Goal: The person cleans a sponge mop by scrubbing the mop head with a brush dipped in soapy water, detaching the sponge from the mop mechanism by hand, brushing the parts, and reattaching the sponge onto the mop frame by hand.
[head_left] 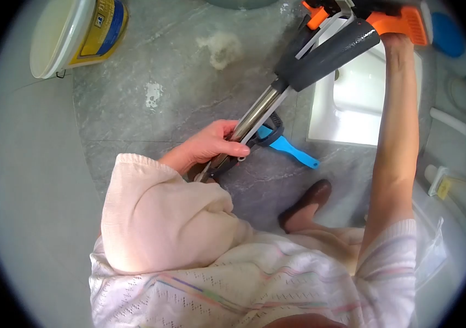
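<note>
Here's my left hand (216, 143) clasping the long-poled tool (304, 76), which slants forward and right from it towards my right hand (397, 39), whose grip I can't tell.

one long metal-tubed tool (320, 60) with two hands at it: one left hand (211, 143), one mostly hidden right hand (394, 42); one plastic bucket (95, 35) to its left; one blue handle (297, 153), one brown shoe (312, 198), one white basin (317, 117) and one white pipe (453, 125) right of its tube.
</note>
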A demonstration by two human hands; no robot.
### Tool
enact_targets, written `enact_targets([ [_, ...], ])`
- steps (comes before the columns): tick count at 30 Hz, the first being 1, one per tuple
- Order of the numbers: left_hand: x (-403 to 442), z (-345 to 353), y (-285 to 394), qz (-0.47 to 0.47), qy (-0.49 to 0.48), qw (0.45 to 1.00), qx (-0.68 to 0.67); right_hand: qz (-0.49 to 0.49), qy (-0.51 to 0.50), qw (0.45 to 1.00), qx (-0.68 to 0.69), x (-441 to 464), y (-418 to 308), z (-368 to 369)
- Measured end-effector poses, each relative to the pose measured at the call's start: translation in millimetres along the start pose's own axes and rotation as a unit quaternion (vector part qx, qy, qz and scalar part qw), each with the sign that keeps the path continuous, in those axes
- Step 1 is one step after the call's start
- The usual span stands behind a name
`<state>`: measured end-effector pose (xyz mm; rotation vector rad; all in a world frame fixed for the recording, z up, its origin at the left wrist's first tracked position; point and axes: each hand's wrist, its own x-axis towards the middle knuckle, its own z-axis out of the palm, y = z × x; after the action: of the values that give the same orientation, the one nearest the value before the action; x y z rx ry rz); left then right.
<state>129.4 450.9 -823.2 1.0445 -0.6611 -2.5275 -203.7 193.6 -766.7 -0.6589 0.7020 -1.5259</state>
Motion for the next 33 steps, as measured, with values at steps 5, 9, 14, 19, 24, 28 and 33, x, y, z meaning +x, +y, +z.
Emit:
enact_targets([
  [5,24,-6,9,0.005,0.032,0.999,0.032,0.06,0.138,0.972,-0.183,-14,12,-40],
  [9,40,-5,27,-0.022,-0.072,0.994,-0.081,0.108,0.076,0.915,-0.382,-99,35,-25],
  [14,72,-1,63,-0.071,-0.275,0.928,-0.241,0.196,-0.102,0.907,-0.358,-159,57,40],
  [19,98,5,81,-0.047,-0.203,0.971,-0.119,0.176,-0.1,0.862,-0.465,-142,56,37],
  [24,33,18,88,-0.048,-0.103,0.992,0.047,0.152,-0.026,0.84,-0.52,-114,49,21],
  [28,28,22,91,-0.122,0.006,0.992,0.02,0.033,-0.06,0.805,-0.589,-94,40,39],
  [33,62,20,91,-0.038,0.044,0.991,0.118,-0.085,-0.056,0.753,-0.65,-109,19,78],
])
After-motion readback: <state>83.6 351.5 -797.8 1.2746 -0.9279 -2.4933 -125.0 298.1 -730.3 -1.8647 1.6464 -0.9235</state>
